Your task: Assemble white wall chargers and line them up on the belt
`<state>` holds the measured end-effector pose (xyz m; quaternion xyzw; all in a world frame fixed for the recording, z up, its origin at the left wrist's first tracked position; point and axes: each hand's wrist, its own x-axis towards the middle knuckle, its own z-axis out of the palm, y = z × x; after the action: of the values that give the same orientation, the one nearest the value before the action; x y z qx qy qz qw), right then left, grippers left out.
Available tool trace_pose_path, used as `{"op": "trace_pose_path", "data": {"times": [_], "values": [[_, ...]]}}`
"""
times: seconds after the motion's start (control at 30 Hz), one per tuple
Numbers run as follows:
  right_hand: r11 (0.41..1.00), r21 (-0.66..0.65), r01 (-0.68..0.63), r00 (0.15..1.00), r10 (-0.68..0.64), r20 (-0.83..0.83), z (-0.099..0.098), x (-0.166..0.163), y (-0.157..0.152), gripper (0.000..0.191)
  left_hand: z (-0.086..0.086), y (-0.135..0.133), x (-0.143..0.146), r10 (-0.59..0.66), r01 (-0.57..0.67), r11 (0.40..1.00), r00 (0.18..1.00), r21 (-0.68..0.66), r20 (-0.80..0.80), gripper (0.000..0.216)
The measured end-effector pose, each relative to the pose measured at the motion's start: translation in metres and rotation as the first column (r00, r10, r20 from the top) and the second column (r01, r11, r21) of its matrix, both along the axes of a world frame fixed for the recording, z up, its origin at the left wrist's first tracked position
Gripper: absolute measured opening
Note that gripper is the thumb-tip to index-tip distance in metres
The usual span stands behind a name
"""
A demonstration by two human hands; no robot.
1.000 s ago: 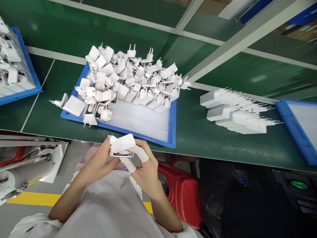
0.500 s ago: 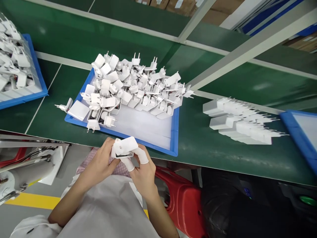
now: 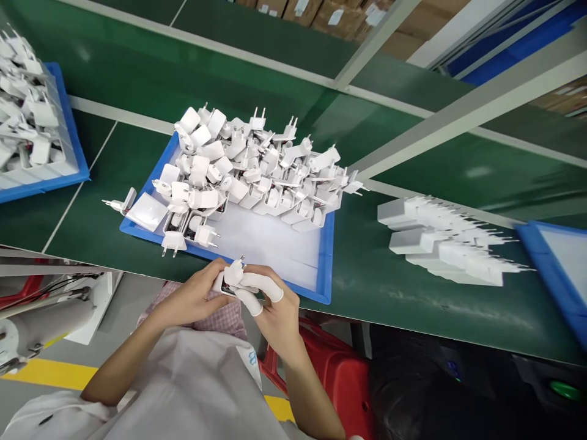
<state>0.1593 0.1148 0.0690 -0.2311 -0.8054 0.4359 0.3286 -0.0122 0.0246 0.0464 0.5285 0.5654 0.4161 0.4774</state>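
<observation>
Both of my hands grip one white plug adapter (image 3: 233,276) at the near edge of the green belt. My left hand (image 3: 195,299) wraps its left side. My right hand (image 3: 270,311), with white finger cots on two fingers, pinches it from the right. The adapter's two pins point up and away from me. Just beyond it lies a blue tray (image 3: 321,269) heaped with several white adapter parts (image 3: 257,168).
Finished white adapters (image 3: 440,241) lie in rows on the green belt (image 3: 376,275) at right. A second blue tray (image 3: 550,269) sits far right, and another full tray (image 3: 68,128) far left. A red stool (image 3: 339,366) and a machine (image 3: 41,311) stand below the belt.
The adapter has been turned in my hands, so its flat white face no longer shows and its pins stick up. The view has shifted slightly downward.
</observation>
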Motion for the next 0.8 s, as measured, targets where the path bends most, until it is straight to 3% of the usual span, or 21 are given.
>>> {"op": "trace_pose_path", "data": {"times": [0.27, 0.4, 0.57, 0.7, 0.8], "values": [[0.999, 0.037, 0.032, 0.997, -0.029, -0.067, -0.018, 0.008, -0.001, 0.020, -0.005, 0.005, -0.005, -0.052, 0.052, 0.998, 0.999, -0.018, 0.008, 0.029], [0.999, -0.012, -0.037, 0.999, 0.037, -0.018, -0.011, 0.010, 0.000, 0.040, -0.007, 0.005, -0.008, -0.111, 0.111, 0.994, 0.994, -0.011, -0.014, 0.031], [0.988, 0.040, -0.148, 0.984, 0.143, 0.109, 0.002, 0.012, 0.004, 0.052, -0.010, 0.004, -0.010, -0.168, 0.168, 0.986, 0.985, 0.016, -0.032, 0.044], [0.974, 0.040, -0.224, 0.963, 0.215, 0.161, 0.002, 0.014, 0.008, 0.053, -0.010, 0.006, -0.007, -0.158, 0.162, 0.986, 0.984, 0.049, -0.077, 0.032], [0.980, -0.005, -0.197, 0.968, 0.195, 0.158, -0.007, 0.014, 0.008, 0.047, -0.010, 0.005, -0.004, -0.147, 0.158, 0.987, 0.971, 0.042, -0.189, 0.021]]}}
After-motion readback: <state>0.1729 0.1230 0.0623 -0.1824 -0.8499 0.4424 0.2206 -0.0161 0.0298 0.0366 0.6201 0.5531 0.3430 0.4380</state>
